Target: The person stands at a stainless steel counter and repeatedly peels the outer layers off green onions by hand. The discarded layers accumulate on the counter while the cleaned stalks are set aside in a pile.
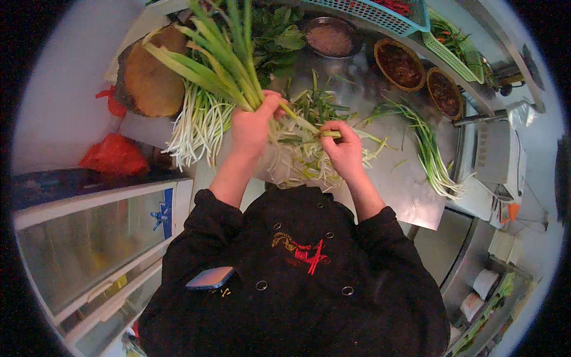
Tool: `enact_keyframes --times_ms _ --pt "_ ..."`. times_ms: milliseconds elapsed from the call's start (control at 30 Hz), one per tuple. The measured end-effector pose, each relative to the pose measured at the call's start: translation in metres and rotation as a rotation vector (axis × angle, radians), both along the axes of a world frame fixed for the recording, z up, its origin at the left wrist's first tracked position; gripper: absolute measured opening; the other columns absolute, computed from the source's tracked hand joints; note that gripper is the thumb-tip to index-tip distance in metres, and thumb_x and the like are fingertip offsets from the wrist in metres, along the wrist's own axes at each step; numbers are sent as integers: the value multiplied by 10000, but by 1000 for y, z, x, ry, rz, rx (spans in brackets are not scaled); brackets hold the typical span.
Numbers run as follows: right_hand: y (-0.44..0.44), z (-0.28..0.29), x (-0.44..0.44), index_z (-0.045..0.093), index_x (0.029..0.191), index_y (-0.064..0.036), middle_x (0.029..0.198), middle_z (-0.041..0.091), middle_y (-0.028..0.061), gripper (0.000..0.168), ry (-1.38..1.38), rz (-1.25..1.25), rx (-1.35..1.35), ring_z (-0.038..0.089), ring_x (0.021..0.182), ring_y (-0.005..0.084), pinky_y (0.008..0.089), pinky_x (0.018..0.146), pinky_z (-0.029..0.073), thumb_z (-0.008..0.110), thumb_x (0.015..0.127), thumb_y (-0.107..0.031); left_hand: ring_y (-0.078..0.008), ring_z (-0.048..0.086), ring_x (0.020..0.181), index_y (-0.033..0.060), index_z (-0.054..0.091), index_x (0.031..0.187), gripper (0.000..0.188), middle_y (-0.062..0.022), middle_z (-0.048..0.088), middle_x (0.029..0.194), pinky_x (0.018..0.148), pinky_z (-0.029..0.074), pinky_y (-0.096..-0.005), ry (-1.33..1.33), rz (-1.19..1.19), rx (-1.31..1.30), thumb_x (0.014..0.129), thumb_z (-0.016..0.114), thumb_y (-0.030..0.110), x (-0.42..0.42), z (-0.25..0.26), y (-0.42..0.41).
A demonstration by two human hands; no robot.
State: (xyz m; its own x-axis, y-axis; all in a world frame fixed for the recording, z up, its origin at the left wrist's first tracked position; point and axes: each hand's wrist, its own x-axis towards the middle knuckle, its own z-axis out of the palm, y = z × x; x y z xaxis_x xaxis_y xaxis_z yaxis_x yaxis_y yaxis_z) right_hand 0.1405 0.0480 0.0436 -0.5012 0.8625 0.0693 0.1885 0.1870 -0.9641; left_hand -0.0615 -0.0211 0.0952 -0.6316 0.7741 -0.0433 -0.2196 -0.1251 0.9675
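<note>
My left hand (252, 127) is closed around a bunch of green garlic or leeks (227, 67), with its broad leaves pointing to the far side. Between the fingertips of my right hand (341, 147) is a pale green leaf strip (329, 133), stretched towards the left hand. Below both hands lies a loose heap of peeled leaves and trimmings (308, 156) on the steel table (397, 178). A pile of white-stemmed stalks (196, 122) rests left of my left hand. Farther right lies a smaller bunch of green stalks (428, 151).
A round wooden chopping block (154, 76) stands at the far left beside dark leafy greens (281, 40). Along the back are a metal bowl (330, 38) and two brown-filled round containers (399, 64). A blue plastic basket (401, 24) and a green one (455, 56) sit above on a shelf.
</note>
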Motion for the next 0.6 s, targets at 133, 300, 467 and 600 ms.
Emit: enact_keyframes --times_ms 133,300,467,600 --pt "27 -53 51 666 1044 -45 1007 698 93 227 -182 36 69 669 837 194 309 752 541 666 823 -100 -171 630 708 -33 633 974 111 -141 704 878 679 522 -301 -33 155 16 929 633 68 -4 14 -5" --pt "63 -96 108 654 1188 -79 1140 686 149 387 -523 108 85 680 971 264 374 863 545 694 813 -168 -176 620 747 -5 616 1023 148 -119 681 911 696 509 -299 -2 212 15 963 638 129 -11 21 -18" --pt "68 -49 72 584 1325 -70 1263 641 166 493 -326 161 512 633 1136 235 350 982 492 685 851 -159 -163 621 735 -21 621 1026 174 -126 692 901 705 503 -295 99 78 -115 944 646 131 24 31 -9" --pt "28 30 10 652 1195 -30 1088 713 96 339 93 310 67 677 1001 189 315 894 526 697 891 -172 -149 632 742 -26 639 1022 192 -116 700 901 700 510 -286 73 -27 -119 931 662 141 50 30 10"
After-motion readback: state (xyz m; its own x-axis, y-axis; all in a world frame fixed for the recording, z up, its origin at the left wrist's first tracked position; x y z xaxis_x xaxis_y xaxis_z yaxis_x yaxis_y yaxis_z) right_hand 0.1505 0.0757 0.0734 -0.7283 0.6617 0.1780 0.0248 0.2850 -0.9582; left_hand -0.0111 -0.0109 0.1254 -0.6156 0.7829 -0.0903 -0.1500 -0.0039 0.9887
